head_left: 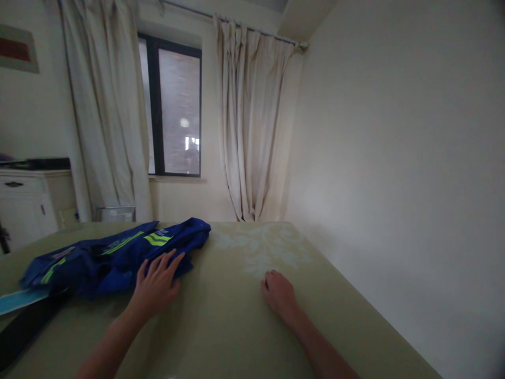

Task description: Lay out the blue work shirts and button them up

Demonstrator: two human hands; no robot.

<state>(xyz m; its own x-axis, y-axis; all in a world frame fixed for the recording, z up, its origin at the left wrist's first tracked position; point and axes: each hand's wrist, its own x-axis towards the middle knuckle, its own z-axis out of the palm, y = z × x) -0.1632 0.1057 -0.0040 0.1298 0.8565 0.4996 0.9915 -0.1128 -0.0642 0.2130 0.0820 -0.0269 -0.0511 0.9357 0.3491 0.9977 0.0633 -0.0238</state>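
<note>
A crumpled dark blue garment [118,258] with yellow-green stripes lies on the left part of the table. My left hand [158,279] is at its near right edge, fingers spread and pointing away from me; whether the fingertips touch the cloth I cannot tell. My right hand [279,292] rests on the tabletop, well to the right of the garment, with its fingers curled in. Nothing shows in that hand, though its palm side is hidden.
The greenish table [221,331] carries a pale leaf pattern. A light blue strip [23,301] and a black strip [29,329] lie at its left edge. A white wall [394,184] runs along the right side. Behind are curtains [252,116], a window [179,110] and a white cabinet [27,205].
</note>
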